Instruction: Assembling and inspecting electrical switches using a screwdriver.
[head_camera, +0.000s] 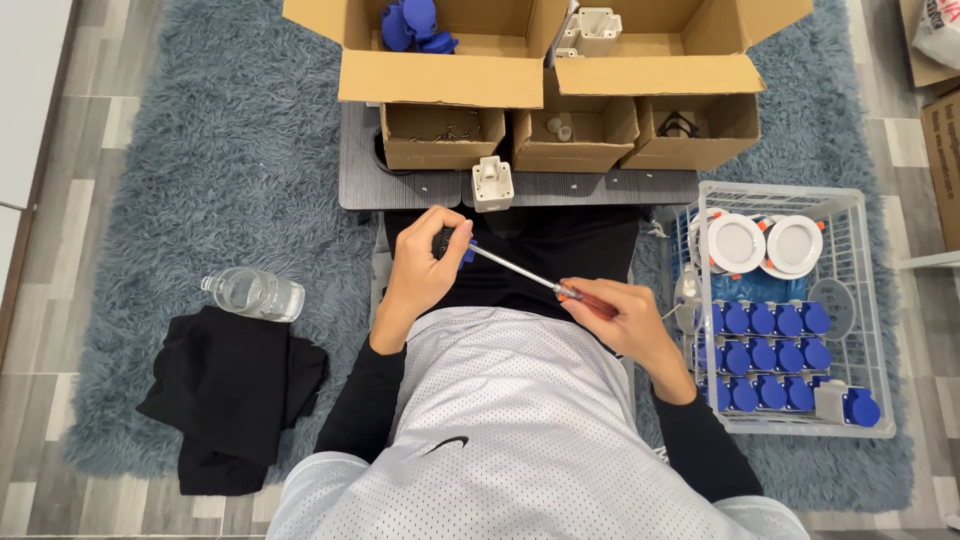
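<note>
Over the lap, against black trousers, the right hand (628, 318) is wrapped around the red handle of a screwdriver (545, 283), fingers curled tight about it. The steel shaft runs up and left to the left hand (428, 268), whose fingers are pinched round a small dark part with a blue edge (455, 246); the tip meets that part, but the contact itself is hidden by the fingers. Ahead of the hands, a white plastic housing (492, 183) stands on the edge of a grey board (600, 187), in front of three small open cardboard boxes (573, 135). To the right, a white wire basket (860, 300) holds rows of blue capped fittings (765, 355) and two white round lamps (765, 243). To the left, on the grey shag rug (230, 170), lie a clear water bottle (255, 294) and a black cloth (235, 395).
</note>
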